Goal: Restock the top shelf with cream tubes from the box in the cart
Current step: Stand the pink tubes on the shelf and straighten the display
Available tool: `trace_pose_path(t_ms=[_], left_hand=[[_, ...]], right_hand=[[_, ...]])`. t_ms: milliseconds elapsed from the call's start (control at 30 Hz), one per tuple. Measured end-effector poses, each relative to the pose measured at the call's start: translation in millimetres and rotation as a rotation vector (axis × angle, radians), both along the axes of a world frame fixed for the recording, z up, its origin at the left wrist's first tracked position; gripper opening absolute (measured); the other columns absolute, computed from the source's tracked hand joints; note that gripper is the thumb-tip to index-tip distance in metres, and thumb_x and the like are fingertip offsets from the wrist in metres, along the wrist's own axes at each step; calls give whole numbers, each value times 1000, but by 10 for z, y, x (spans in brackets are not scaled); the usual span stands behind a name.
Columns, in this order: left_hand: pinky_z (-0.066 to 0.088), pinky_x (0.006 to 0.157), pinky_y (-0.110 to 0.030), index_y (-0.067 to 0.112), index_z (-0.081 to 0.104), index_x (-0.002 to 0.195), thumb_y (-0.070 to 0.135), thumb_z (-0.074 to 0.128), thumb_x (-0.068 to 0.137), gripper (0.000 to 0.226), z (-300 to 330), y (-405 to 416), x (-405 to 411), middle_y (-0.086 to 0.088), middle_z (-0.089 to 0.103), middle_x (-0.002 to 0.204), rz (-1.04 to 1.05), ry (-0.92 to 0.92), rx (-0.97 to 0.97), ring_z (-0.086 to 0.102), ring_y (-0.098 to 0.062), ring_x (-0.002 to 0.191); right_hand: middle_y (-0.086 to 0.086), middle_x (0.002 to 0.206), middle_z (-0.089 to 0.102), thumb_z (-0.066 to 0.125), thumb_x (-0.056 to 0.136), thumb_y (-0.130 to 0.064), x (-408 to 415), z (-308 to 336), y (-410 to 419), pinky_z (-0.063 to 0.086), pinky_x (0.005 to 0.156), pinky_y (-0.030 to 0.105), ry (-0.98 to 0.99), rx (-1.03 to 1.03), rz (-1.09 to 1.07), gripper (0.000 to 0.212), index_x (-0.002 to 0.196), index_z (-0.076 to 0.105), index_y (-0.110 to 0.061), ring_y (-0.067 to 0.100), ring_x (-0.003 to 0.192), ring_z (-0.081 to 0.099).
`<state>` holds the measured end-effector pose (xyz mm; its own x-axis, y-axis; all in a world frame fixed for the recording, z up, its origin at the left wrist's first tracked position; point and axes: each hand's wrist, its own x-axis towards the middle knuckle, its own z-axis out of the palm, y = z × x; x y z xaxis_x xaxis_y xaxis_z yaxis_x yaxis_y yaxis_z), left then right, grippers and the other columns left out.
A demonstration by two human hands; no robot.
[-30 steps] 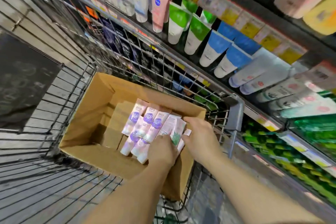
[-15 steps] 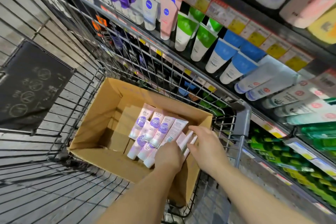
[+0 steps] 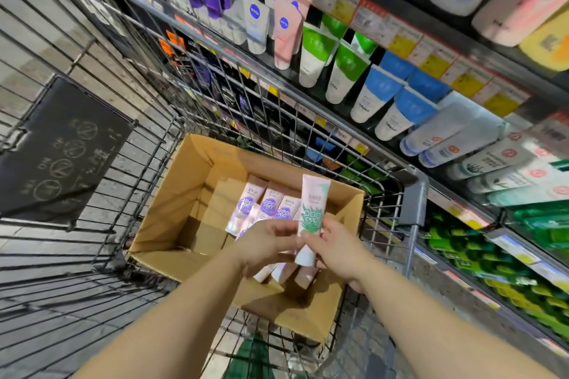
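Cream tubes [image 3: 264, 209] with purple labels lie side by side in the cardboard box [image 3: 172, 200], which sits in the wire cart [image 3: 92, 138] at its corner nearest the store shelving [image 3: 385, 31].

From the head camera, one pink tube with a green leaf print [image 3: 311, 218] stands upright just above the box's near edge, lifted clear of the others. The right hand [image 3: 335, 248] holds it, thumb curled across the lower front and fingers wrapped behind. The left hand [image 3: 268, 244] is just beside it over the box, fingers bent toward that tube; whether they pinch its edge or grip anything in the box cannot be told. More pink tube ends [image 3: 277, 272] show beneath the left hand, inside the box.

Beyond the far side of the box, past the cart's wire wall, the shelving carries rows of white tubes with green caps [image 3: 317, 55] and with blue caps [image 3: 378, 92].
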<state>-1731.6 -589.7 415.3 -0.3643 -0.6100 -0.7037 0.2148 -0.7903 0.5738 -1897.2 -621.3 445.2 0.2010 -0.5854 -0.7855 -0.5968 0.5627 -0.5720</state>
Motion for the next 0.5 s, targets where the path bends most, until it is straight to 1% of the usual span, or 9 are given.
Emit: trace_pose_path(t_ms=[67, 100, 133, 200, 233, 300, 333, 433, 500], left_hand=[[56, 87, -37, 6, 68, 117, 5, 67, 88, 29, -40, -49, 17, -12, 72, 109, 41, -69, 16, 68, -23, 95], [57, 85, -37, 4, 68, 115, 5, 69, 86, 29, -110, -65, 20, -12, 72, 106, 60, -193, 21, 67, -21, 91], [56, 84, -36, 4, 68, 112, 8, 70, 85, 27, -212, -74, 18, -10, 72, 105, 51, -366, 13, 66, -19, 89], [54, 85, -32, 11, 66, 109, 18, 70, 85, 25, -409, -64, -17, -2, 70, 106, -105, -732, -52, 64, -16, 92], [53, 84, -31, 16, 66, 106, 23, 69, 84, 23, -471, -55, -56, 2, 70, 104, -213, -860, -94, 64, -15, 93], [54, 78, -32, 22, 68, 93, 33, 66, 79, 18, -512, -49, -161, 4, 66, 98, -370, -1026, -173, 63, -17, 91], [52, 77, -33, 24, 67, 92, 38, 65, 78, 20, -519, -47, -219, 3, 63, 99, -432, -1095, -210, 62, -20, 92], [41, 77, -35, 19, 61, 108, 43, 57, 86, 33, -528, -47, -413, -5, 54, 112, -725, -1340, -369, 54, -27, 104], [40, 82, -37, 15, 55, 118, 44, 51, 91, 40, -551, -45, -505, -7, 52, 119, -849, -1433, -415, 50, -28, 110]], right_hand=[[0, 115, 70, 66, 90, -25, -26, -40, -38, 59, 81, 39, 0, -68, -76, 31, 120, 56, -22, 16, 98, 68], [0, 113, 70, 67, 90, -25, -51, -63, -60, 59, 81, 43, 37, -128, -97, 30, 118, 55, -21, 18, 96, 69], [-1, 109, 70, 67, 90, -26, -77, -61, -91, 59, 77, 46, 87, -174, -107, 28, 115, 55, -22, 20, 93, 69], [-2, 105, 70, 66, 89, -30, -140, -75, -146, 59, 71, 48, 154, -228, -118, 23, 108, 54, -25, 23, 86, 70], [-2, 104, 70, 66, 89, -31, -168, -79, -167, 58, 71, 49, 169, -244, -113, 22, 106, 53, -25, 25, 84, 70], [-1, 105, 70, 66, 89, -30, -202, -104, -177, 58, 70, 46, 175, -242, -106, 21, 105, 53, -25, 27, 82, 70], [-1, 105, 70, 66, 89, -30, -209, -114, -177, 58, 69, 45, 174, -241, -107, 22, 105, 54, -25, 27, 82, 69], [-3, 104, 71, 67, 88, -31, -209, -160, -163, 58, 69, 45, 178, -251, -109, 21, 104, 54, -28, 27, 81, 69], [-3, 103, 71, 68, 88, -30, -208, -167, -173, 58, 70, 47, 172, -256, -112, 21, 104, 55, -26, 25, 81, 70]])
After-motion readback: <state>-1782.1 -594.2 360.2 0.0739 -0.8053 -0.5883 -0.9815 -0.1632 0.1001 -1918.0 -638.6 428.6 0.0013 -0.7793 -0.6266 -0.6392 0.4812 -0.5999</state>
